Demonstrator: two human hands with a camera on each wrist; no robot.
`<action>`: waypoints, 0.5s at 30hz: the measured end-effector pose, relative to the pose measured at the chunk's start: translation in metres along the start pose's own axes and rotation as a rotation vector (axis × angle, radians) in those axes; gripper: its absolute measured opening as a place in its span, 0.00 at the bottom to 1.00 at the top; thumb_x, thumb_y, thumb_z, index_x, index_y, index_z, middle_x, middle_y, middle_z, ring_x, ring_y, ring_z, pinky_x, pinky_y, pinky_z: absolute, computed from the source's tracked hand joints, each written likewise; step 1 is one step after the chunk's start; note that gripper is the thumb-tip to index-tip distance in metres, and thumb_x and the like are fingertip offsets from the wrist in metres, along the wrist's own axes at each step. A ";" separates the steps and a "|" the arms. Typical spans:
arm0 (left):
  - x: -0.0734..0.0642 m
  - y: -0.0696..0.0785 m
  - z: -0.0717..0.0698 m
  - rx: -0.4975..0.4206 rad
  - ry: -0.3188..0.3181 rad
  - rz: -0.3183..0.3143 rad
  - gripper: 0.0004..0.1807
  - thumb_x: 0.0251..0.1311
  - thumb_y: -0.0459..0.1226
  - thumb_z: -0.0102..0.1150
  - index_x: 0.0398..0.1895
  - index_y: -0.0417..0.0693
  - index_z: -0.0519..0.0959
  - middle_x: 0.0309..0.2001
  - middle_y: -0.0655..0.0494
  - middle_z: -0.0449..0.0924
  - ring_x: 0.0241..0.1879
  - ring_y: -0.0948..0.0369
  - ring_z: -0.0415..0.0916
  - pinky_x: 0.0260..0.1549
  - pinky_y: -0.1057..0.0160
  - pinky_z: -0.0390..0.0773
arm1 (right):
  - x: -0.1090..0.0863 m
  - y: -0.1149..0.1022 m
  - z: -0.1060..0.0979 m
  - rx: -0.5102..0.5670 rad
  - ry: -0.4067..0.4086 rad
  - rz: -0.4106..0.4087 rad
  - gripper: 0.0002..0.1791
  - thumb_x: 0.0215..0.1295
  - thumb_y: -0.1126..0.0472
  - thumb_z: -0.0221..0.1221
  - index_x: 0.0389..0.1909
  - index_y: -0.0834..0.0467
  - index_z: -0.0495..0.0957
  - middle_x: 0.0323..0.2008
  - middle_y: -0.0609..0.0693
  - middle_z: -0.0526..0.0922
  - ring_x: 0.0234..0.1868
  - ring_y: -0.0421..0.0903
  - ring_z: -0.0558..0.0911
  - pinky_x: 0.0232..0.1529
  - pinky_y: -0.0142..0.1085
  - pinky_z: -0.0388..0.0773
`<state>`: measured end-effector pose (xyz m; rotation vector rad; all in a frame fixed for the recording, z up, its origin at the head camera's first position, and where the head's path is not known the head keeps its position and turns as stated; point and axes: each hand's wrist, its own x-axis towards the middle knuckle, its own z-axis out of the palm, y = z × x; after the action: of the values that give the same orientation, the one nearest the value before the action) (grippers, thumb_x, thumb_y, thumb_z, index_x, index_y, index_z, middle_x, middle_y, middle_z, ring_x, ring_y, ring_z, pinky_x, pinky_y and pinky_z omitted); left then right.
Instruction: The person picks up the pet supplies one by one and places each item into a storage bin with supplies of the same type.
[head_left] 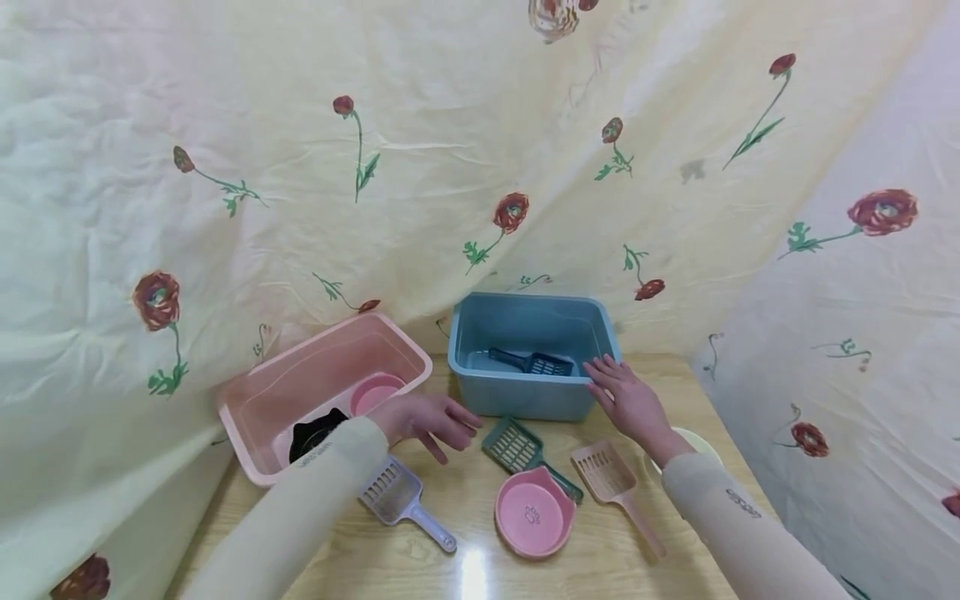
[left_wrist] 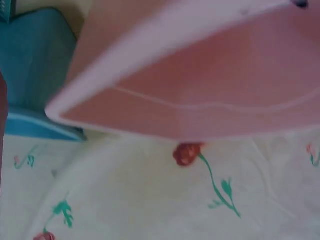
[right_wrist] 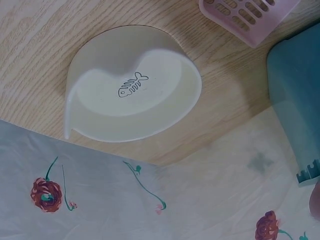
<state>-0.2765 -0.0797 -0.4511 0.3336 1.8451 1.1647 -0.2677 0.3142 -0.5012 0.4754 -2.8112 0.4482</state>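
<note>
Fingers [head_left: 609, 372] of your right hand [head_left: 636, 410] extend, slightly spread, at the near right corner of the blue bin [head_left: 517, 397], gripping nothing; whether they press its rim cannot be told. Your left hand [head_left: 431, 419], fingers loosely extended and holding nothing, appears between the pink bin [head_left: 322, 346] and the green scoop [head_left: 513, 446]. A dark scoop [head_left: 547, 365] lies inside the blue bin. Nearer you rest a pink bowl [head_left: 521, 521], a lavender scoop [head_left: 393, 492] and a peach scoop [head_left: 606, 473].

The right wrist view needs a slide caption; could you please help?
Cream fishbone-print cat bowl near pink litter scoop and blue litter tray.
</note>
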 end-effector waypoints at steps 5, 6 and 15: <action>0.027 -0.022 0.018 -0.051 -0.021 0.005 0.26 0.71 0.30 0.65 0.72 0.40 0.77 0.70 0.38 0.78 0.57 0.51 0.84 0.46 0.49 0.91 | -0.001 0.001 0.001 -0.006 0.008 -0.006 0.27 0.80 0.56 0.60 0.74 0.62 0.75 0.72 0.64 0.76 0.78 0.65 0.68 0.78 0.62 0.60; 0.031 -0.026 0.022 -0.063 -0.026 0.007 0.27 0.71 0.30 0.65 0.72 0.39 0.77 0.70 0.37 0.77 0.57 0.52 0.84 0.46 0.49 0.91 | -0.001 0.001 0.001 -0.006 0.010 -0.006 0.27 0.80 0.56 0.61 0.73 0.62 0.75 0.72 0.64 0.76 0.78 0.65 0.68 0.78 0.62 0.60; 0.053 -0.050 0.049 -0.133 -0.037 0.013 0.29 0.71 0.29 0.63 0.74 0.34 0.73 0.63 0.38 0.82 0.53 0.54 0.85 0.49 0.47 0.90 | -0.002 -0.001 0.000 0.001 0.007 0.009 0.27 0.80 0.57 0.61 0.74 0.61 0.74 0.73 0.63 0.75 0.79 0.64 0.67 0.78 0.62 0.60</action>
<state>-0.2556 -0.0440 -0.5287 0.2896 1.7266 1.2745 -0.2652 0.3139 -0.5021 0.4607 -2.8072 0.4529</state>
